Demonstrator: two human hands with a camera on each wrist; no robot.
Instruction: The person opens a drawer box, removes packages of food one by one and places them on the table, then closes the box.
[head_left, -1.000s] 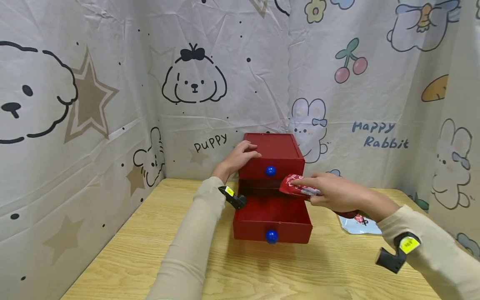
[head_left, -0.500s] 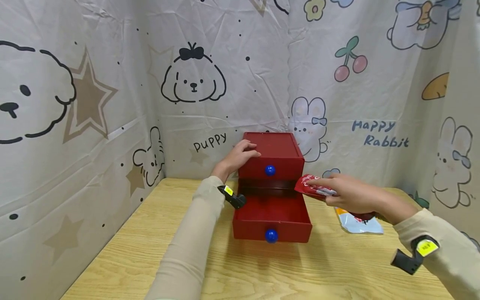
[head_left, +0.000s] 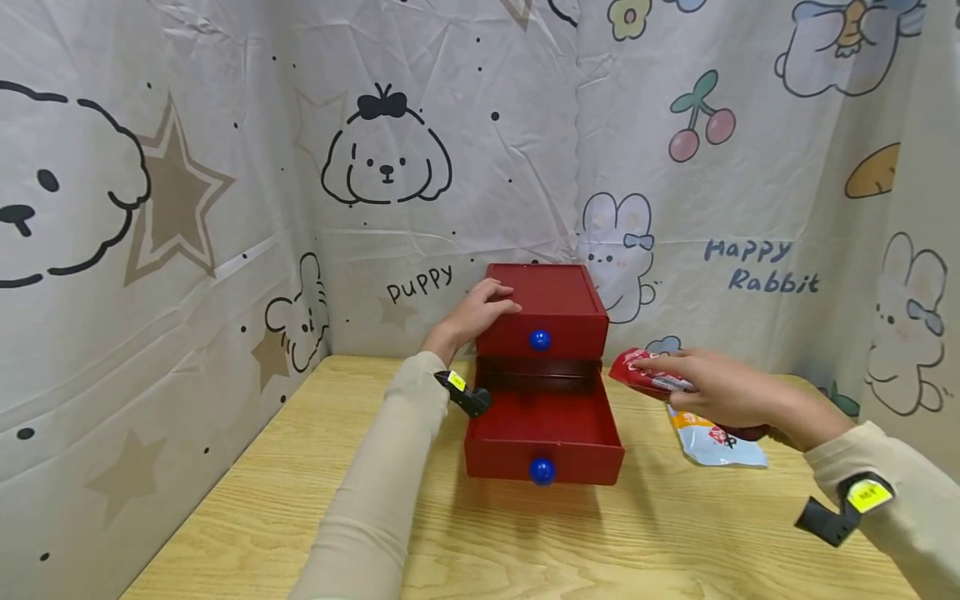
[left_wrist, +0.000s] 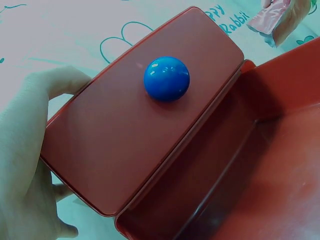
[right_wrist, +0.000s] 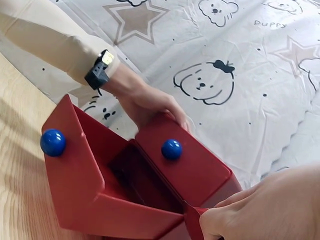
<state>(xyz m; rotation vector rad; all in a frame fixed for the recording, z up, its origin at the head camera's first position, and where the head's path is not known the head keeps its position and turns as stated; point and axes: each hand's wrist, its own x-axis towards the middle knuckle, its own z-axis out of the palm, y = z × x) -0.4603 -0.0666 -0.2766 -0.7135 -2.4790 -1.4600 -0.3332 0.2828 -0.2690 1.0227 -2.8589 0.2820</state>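
A small red drawer cabinet [head_left: 547, 292] with blue round knobs stands on the table, its upper drawer front [head_left: 502, 340] flush and its lower drawer [head_left: 495, 461] pulled out. My left hand [head_left: 480, 315] grips the cabinet's upper left edge; in the left wrist view its thumb and fingers lie along two sides of the corner. To the right of the cabinet, above the table, my right hand [head_left: 723, 387] holds a shiny red snack packet [head_left: 637, 371] by one end. The right wrist view shows only a red corner of the packet [right_wrist: 195, 220].
A white and orange packet [head_left: 723, 446] lies on the wooden table [head_left: 300, 500] beneath and behind my right hand. Behind the cabinet hangs a printed cloth [head_left: 465, 150], which also closes off both sides.
My right hand has moved right with the red packet, from over the open lower drawer to beside the cabinet. More of the white packet shows. My left hand stays in place.
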